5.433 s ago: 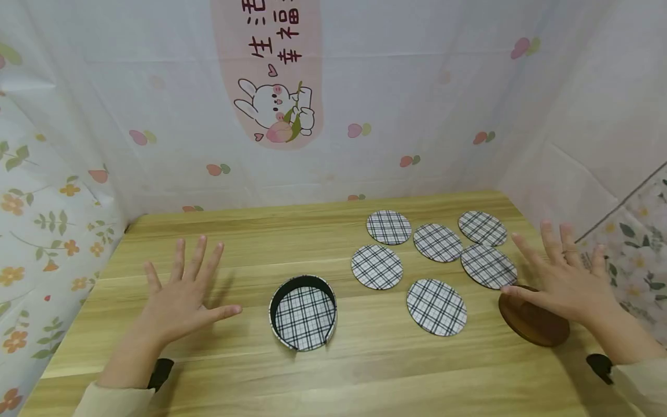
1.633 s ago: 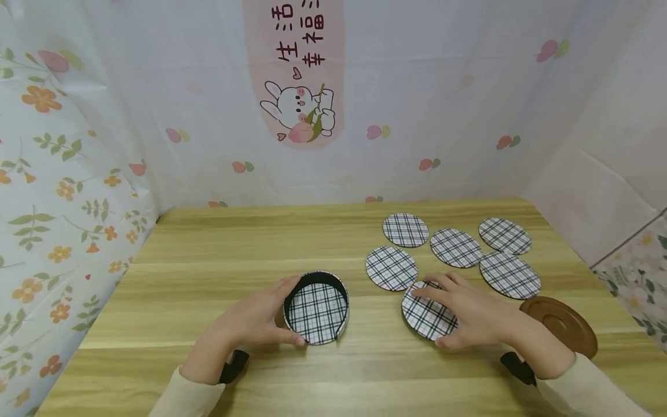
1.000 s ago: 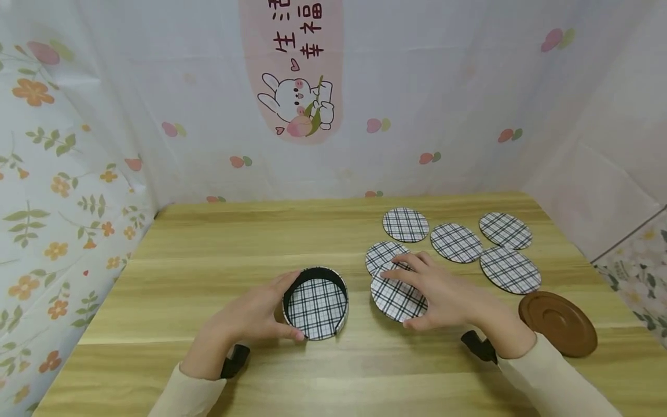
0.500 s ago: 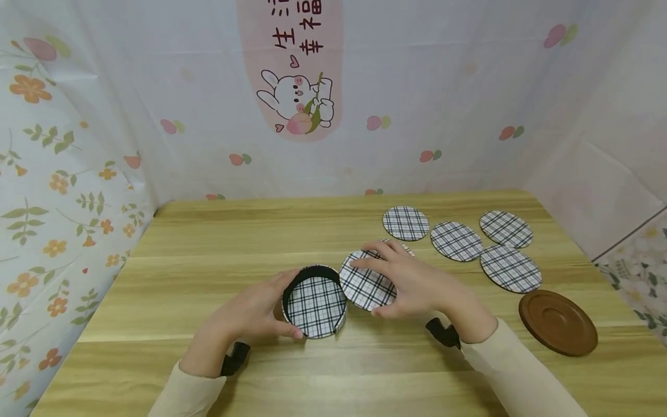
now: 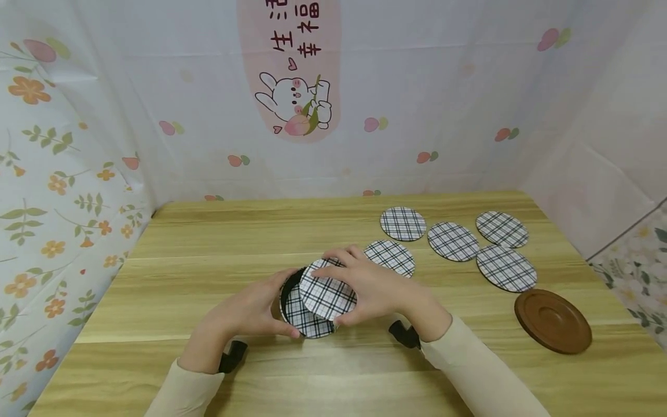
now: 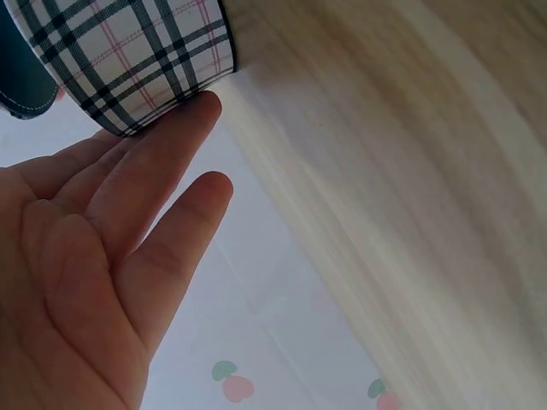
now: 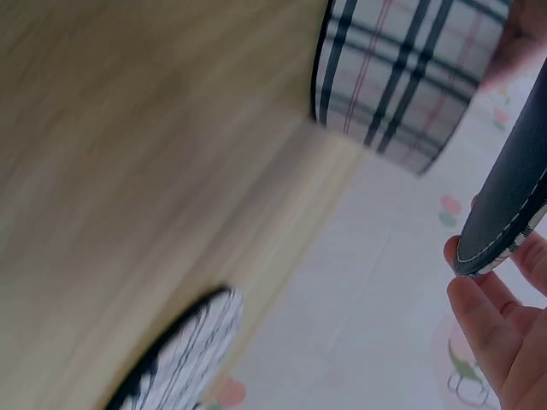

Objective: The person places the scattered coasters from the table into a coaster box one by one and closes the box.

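Note:
My left hand (image 5: pixel 242 310) grips a round plaid coaster holder (image 5: pixel 288 289) from its left side, the thumb at the front and the fingers behind. In the left wrist view, its fingertips rest against the holder's plaid outer wall (image 6: pixel 141 55). A plaid coaster lies inside the holder, partly covered. Over the holder's right part, my right hand (image 5: pixel 377 289) pinches another round plaid coaster (image 5: pixel 320 295) by its edges. The right wrist view shows this coaster's dark, stitched underside (image 7: pixel 508 192) raised and tilted, apart from the holder (image 7: pixel 397 77).
Several more plaid coasters lie flat at the back right, the nearest coaster (image 5: pixel 393 258) just beyond my right hand. A brown round lid-like disc (image 5: pixel 552 321) lies at the right. The wooden table (image 5: pixel 234 231) meets patterned cloth walls (image 5: pixel 417 87) at the back and sides.
The left hand came in to the holder. The right hand took a coaster from the table and carried it left, now over the holder. The brown disc is fully uncovered.

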Motion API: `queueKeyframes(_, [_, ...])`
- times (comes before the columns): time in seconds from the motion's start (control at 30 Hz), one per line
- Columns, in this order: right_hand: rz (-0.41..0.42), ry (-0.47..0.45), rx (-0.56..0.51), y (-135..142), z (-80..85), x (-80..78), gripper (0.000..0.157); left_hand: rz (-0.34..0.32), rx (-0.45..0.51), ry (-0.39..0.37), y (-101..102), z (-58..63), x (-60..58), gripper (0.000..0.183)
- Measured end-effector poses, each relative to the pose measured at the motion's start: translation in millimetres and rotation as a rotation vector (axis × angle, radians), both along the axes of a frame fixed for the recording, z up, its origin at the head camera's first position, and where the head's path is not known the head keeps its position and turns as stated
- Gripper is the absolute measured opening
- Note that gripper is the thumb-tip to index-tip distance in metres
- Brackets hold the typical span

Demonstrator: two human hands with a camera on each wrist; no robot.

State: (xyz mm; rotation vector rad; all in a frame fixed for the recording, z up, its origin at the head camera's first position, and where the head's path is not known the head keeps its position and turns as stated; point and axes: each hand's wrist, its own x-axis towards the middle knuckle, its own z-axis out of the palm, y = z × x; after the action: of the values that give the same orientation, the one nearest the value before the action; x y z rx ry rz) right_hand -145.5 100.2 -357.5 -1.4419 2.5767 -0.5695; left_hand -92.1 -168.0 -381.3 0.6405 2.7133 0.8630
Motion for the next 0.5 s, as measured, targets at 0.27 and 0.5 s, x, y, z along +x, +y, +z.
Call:
queueKeyframes(0.27, [0.043, -0.005, 0.043, -22.3, -6.4, 1.3, 0.083, 0.019, -0.011, -0.027, -2.3, -0.6, 0.0, 0.115])
queueKeyframes(0.5, [0.054, 0.029, 0.098, -32.3, -9.9, 2.4, 0.081, -0.003, -0.006, -0.019, -2.0, 0.1, -0.1, 0.113])
